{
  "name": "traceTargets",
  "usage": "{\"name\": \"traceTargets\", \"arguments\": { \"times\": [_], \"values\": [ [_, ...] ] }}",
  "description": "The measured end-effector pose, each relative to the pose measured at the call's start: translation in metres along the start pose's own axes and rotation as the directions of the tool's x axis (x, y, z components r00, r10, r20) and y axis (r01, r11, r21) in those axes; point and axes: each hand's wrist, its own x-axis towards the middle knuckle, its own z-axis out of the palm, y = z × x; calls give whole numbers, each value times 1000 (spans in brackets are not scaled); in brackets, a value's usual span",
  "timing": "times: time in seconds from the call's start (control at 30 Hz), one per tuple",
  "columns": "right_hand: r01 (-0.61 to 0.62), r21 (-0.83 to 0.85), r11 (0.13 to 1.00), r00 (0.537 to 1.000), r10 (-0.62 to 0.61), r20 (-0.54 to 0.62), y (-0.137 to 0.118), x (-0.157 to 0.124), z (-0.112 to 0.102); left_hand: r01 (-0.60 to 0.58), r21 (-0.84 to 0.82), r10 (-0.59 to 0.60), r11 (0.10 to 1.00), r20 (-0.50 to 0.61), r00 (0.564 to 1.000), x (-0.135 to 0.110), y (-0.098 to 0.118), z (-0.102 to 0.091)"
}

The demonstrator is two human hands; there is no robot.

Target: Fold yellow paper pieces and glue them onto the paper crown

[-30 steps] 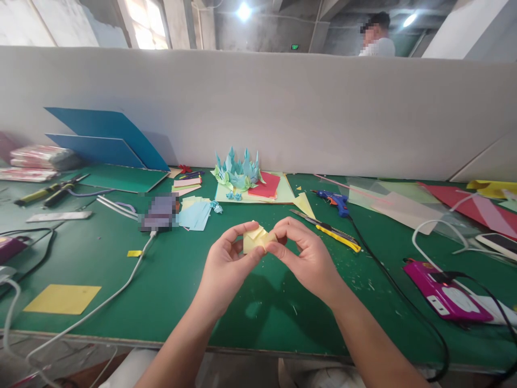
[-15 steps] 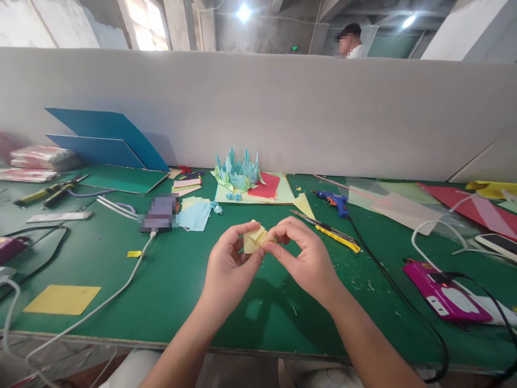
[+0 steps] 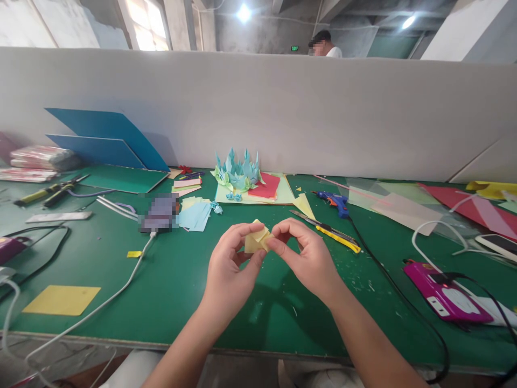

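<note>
A small folded piece of yellow paper [image 3: 255,241] is held up between both hands above the green table. My left hand [image 3: 231,264] is closed on its left side, index finger along the top edge and thumb below. At its right corner my right hand [image 3: 304,257] pinches a folded flap between thumb and forefinger. Behind the hands stands a blue and green folded-paper crown-like piece [image 3: 238,170], with small blue folded bits [image 3: 233,197] in front of it. Fingers hide part of the yellow paper.
Right of the hands lie a yellow utility knife [image 3: 337,238] and a blue glue gun [image 3: 333,202] with its cord. A magenta power strip [image 3: 446,293] sits further right. Leftward are light-blue paper sheets [image 3: 196,216], a phone [image 3: 159,211] on a white cable, and a yellow sheet [image 3: 62,299].
The yellow paper has turned slightly, and its flap at the right shows differently between my fingers. Both hands have barely shifted. Behind the partition, a person has moved left.
</note>
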Motion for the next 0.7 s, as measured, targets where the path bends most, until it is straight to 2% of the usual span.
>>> {"name": "traceTargets", "arguments": {
  "times": [0.43,0.57,0.7],
  "values": [
    [5,-13,1000,1000,-5,-10,0,0,1,-87,3,87,996,2,996,-1,2,0],
    [-4,0,1000,1000,4,-1,0,-1,2,-57,-20,56,998,-49,997,0,3,0],
    [-47,75,996,999,48,-15,0,-1,2,23,-108,-31,994,-68,997,2,9,2]
  ]
}}
